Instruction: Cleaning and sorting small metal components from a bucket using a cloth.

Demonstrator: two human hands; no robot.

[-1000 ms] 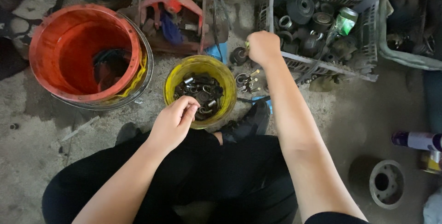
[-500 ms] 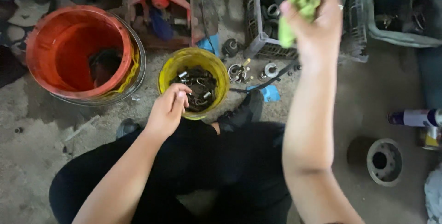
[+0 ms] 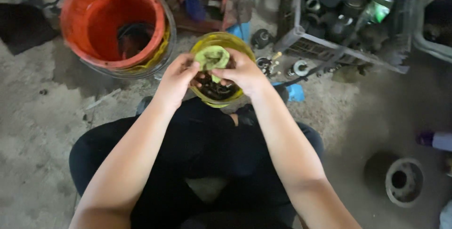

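Both my hands meet over a small yellow bowl [image 3: 207, 45] that holds dark metal parts. My left hand [image 3: 176, 79] and my right hand [image 3: 242, 73] together grip a crumpled green cloth [image 3: 213, 58] held just above the bowl. The bowl stands on the concrete floor right in front of my knees, which are in black trousers. Much of the bowl's inside is hidden by my fingers and the cloth.
A large orange bucket [image 3: 110, 21] stands at the left behind the bowl. A grey plastic crate [image 3: 348, 21] of metal parts, with a green can [image 3: 376, 8] in it, stands at the back right. Small bearings [image 3: 294, 69] lie beside it. A round metal hub [image 3: 404, 182] lies at the right.
My right hand reached to the crate, lifted a green cloth, and brought it down to the bowl. My left hand now holds the cloth too.
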